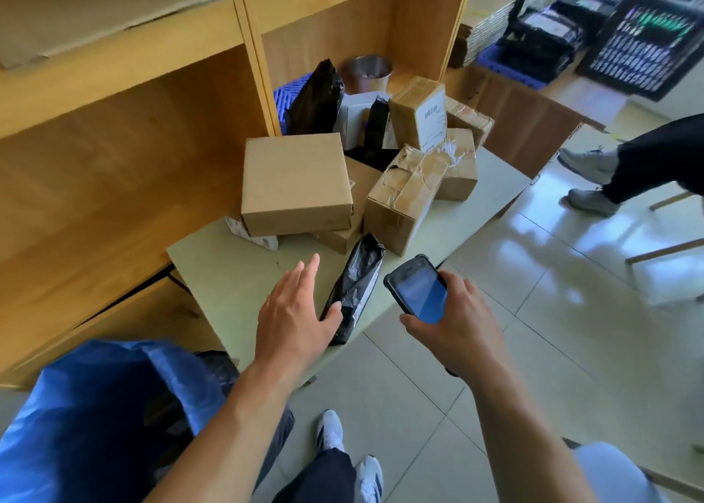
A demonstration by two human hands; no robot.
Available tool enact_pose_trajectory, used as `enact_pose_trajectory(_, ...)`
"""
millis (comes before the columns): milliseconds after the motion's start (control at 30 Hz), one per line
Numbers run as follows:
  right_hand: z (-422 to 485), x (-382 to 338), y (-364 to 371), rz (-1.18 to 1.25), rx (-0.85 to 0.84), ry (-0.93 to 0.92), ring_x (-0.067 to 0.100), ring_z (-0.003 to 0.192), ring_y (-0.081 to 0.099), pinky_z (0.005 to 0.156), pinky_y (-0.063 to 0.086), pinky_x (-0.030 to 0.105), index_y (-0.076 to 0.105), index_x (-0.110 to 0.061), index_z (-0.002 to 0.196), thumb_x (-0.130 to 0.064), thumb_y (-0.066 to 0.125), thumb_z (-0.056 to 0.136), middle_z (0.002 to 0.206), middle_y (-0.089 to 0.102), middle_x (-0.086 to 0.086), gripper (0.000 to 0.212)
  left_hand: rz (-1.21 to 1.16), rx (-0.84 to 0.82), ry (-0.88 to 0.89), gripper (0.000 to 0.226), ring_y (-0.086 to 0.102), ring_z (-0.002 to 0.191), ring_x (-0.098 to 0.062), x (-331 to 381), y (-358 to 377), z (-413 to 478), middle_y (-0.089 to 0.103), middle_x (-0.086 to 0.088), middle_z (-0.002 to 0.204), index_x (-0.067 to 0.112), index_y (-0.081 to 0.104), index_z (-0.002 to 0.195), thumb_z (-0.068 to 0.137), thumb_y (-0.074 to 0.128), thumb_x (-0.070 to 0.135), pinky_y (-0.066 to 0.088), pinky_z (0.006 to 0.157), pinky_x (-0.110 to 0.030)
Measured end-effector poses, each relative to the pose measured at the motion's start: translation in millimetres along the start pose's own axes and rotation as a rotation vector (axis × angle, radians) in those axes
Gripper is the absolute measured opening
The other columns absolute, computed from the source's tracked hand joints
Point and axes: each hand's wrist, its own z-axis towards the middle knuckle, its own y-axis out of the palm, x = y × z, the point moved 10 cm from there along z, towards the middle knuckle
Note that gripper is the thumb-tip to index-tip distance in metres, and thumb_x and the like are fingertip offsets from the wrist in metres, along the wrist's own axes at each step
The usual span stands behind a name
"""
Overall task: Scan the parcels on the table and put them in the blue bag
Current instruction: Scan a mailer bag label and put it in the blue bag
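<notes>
A black plastic parcel (pixel 356 283) lies near the front edge of the pale table (pixel 236 270). My left hand (pixel 295 312) hovers just left of it, fingers spread, thumb touching the parcel's near end. My right hand (pixel 455 327) grips a handheld scanner (pixel 417 289) with a lit blue screen, just right of the parcel. Behind lie a flat cardboard box (pixel 297 184), a crumpled taped box (pixel 404 198), a labelled box (pixel 419 112) and more black parcels (pixel 316 98). The blue bag (pixel 87 418) stands open at the lower left with dark parcels inside.
Wooden shelving (pixel 125 121) rises left of and behind the table. A metal cup (pixel 367 72) and a blue crate (pixel 284 102) sit at the back. Another person's legs (pixel 628 171) stand on the tiled floor at the right. My own feet (pixel 346 453) are below.
</notes>
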Motion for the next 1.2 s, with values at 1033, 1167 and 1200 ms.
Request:
enact_pose_trajectory(1033, 110.6, 43.2, 14.2, -0.032, -0.14, -0.012, 0.017, 0.102, 0.047, 0.08, 0.046, 0.033, 0.037, -0.028, 0.144, -0.059, 0.076, 0.074, 0.117, 0.048, -0.005, 0.086, 0.128, -0.293, -0.344, 0.083, 0.058, 0.094, -0.027, -51.5, 144.8, 51.9, 0.055, 0.0, 0.121, 0.044, 0.026, 0.155, 0.083, 0.064, 0.032, 0.053, 0.073, -0.037)
enact_pose_trajectory(1167, 111.3, 38.5, 12.5, -0.043, -0.156, -0.041, 0.017, 0.102, 0.048, 0.081, 0.051, 0.036, 0.037, -0.03, 0.143, -0.059, 0.076, 0.073, 0.116, 0.047, -0.006, 0.085, 0.08, -0.239, -0.376, 0.081, 0.053, 0.095, -0.023, -48.1, 122.9, 55.5, 0.056, 0.001, 0.121, 0.045, 0.029, 0.153, 0.082, 0.065, 0.035, 0.047, 0.072, -0.034)
enact_pose_trajectory(1200, 111.6, 37.2, 12.6, -0.048, -0.161, -0.045, 0.017, 0.102, 0.048, 0.081, 0.052, 0.036, 0.036, -0.03, 0.142, -0.06, 0.076, 0.073, 0.115, 0.047, -0.006, 0.085, 0.064, -0.227, -0.377, 0.08, 0.052, 0.094, -0.022, -46.6, 117.5, 55.4, 0.056, 0.001, 0.12, 0.046, 0.029, 0.153, 0.082, 0.065, 0.035, 0.048, 0.072, -0.034)
